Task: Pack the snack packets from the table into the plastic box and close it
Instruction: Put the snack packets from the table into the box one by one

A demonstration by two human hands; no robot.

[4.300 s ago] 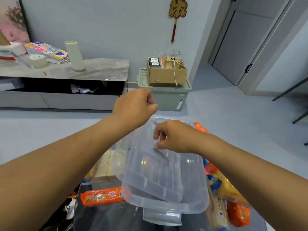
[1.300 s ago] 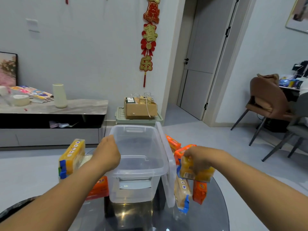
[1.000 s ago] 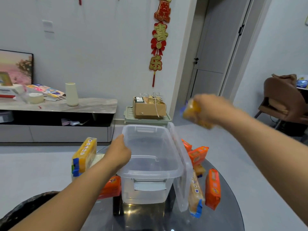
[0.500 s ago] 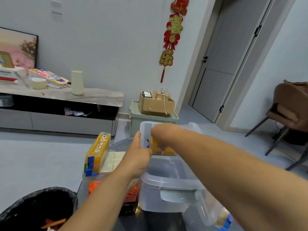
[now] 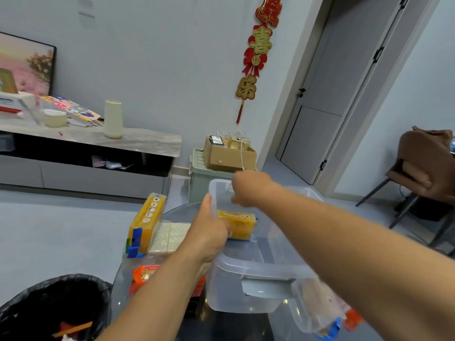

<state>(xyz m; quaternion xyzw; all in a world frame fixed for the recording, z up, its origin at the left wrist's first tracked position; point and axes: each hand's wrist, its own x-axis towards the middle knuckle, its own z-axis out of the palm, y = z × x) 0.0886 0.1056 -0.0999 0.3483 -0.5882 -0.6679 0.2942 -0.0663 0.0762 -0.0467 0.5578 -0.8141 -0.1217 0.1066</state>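
Note:
The clear plastic box [image 5: 253, 267] stands open on the round glass table [image 5: 234, 326]. My left hand [image 5: 209, 232] grips its left wall near the rim. One yellow snack packet [image 5: 236, 223] lies inside the box at the far end. Just above that packet hovers my right hand [image 5: 251, 188], apart from it, fingers loosely curled and holding nothing. The clear lid [image 5: 307, 303] leans against the box's right side. On the table left of the box are an upright yellow packet [image 5: 146, 222], pale cracker packets [image 5: 170, 236] and an orange packet [image 5: 145, 274].
More packets [image 5: 330, 326] show through the lid at the lower right, partly hidden by my right arm. A bin lined with a black bag [image 5: 54, 308] stands at the table's near left. A brown chair [image 5: 423, 168] is off to the right.
My right hand carried a yellow packet from the right of the table over the box and let it go inside. My left hand has stayed on the box's left wall.

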